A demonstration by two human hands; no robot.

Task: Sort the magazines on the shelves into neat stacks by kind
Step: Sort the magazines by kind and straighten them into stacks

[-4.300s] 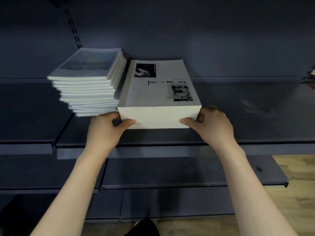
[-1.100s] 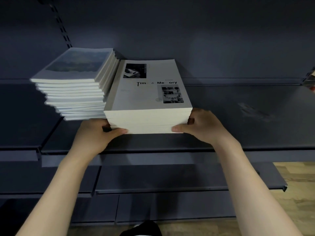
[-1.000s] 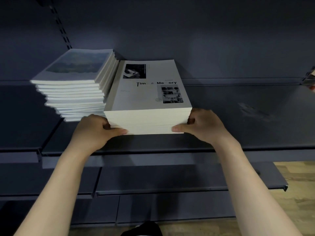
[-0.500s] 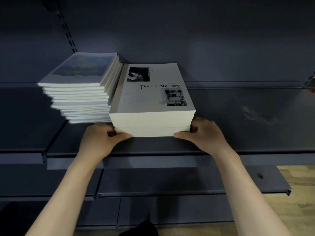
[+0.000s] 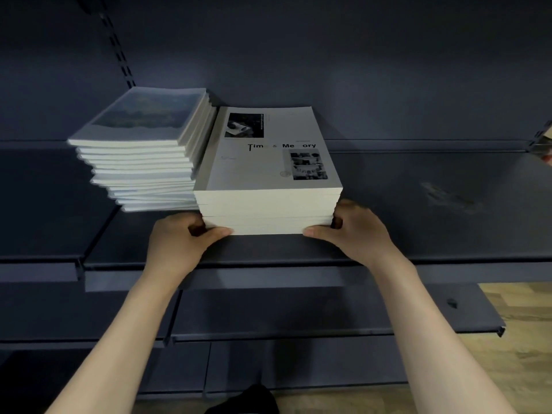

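A square stack of white "Time & Memory" magazines (image 5: 268, 162) sits on the dark shelf (image 5: 418, 210). My left hand (image 5: 179, 243) grips its front left corner, thumb along the front edge. My right hand (image 5: 355, 231) grips the front right corner the same way. Touching the stack's left side is a taller, slightly fanned pile of thinner magazines (image 5: 143, 150) with a blue-grey landscape cover.
The shelf runs on bare to the right, with a scuff mark (image 5: 448, 195). Lower dark shelves (image 5: 298, 312) jut out below my arms. Wooden floor (image 5: 522, 354) shows at the lower right. A slotted upright (image 5: 119, 52) rises behind the left pile.
Both hands keep their grip on the stack's front corners. The stack sits a little lower and squarer on the shelf than a second ago; the view has shifted slightly.
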